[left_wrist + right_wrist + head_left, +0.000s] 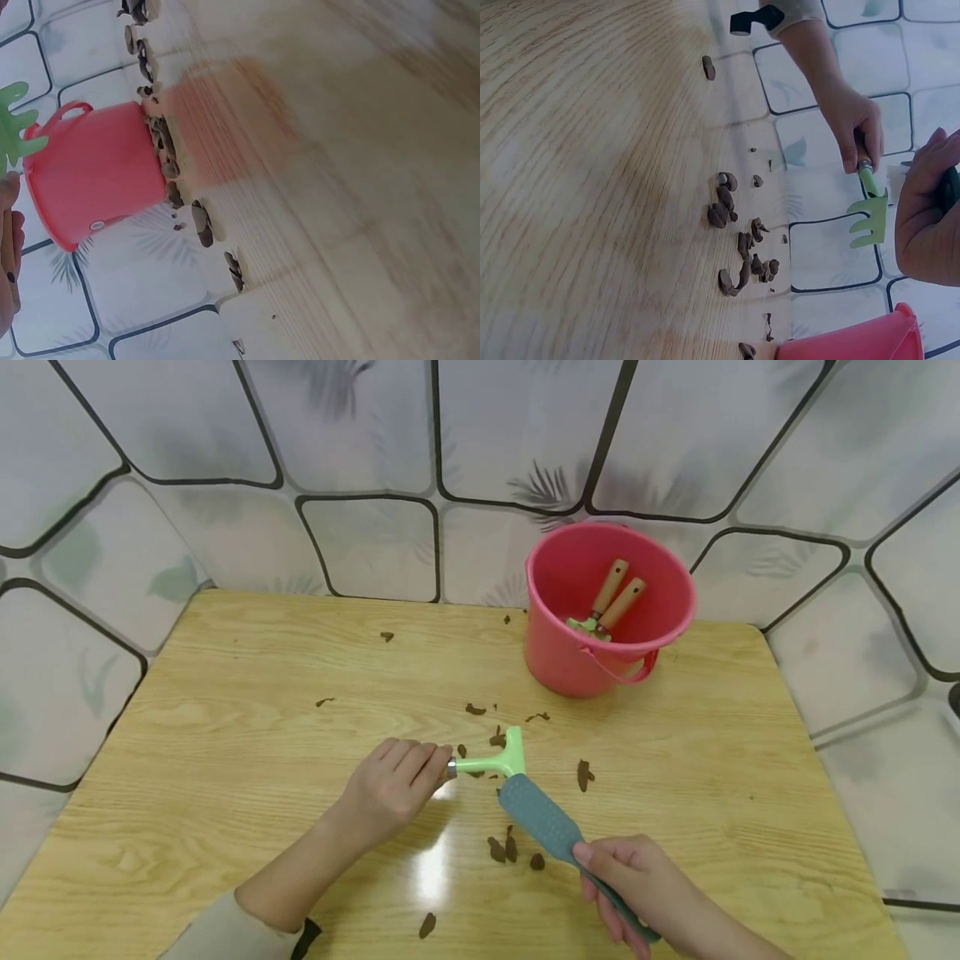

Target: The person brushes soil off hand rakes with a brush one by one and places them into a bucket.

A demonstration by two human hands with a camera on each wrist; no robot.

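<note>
My left hand (393, 785) grips the wooden handle of a small hand rake (487, 764) with a light green head, held above the table. In the right wrist view the tines of the rake (870, 221) show. The right hand (637, 885) holds a flat grey-blue brush (543, 814) with a dotted, paddle-shaped head, thumb on top of its handle. The tip of the brush overlaps the rake's head in the head view. Scattered under both tools are brown curled bits (497, 849), like bark or dried clay.
A pink bucket (558, 652) stands at the back right of the wooden table (247, 718), its handle hanging down in front. Inside it are two wooden-handled green tools (621, 606). More brown bits (585, 775) lie nearby. A patterned wall covering (360, 543) rises behind the table.
</note>
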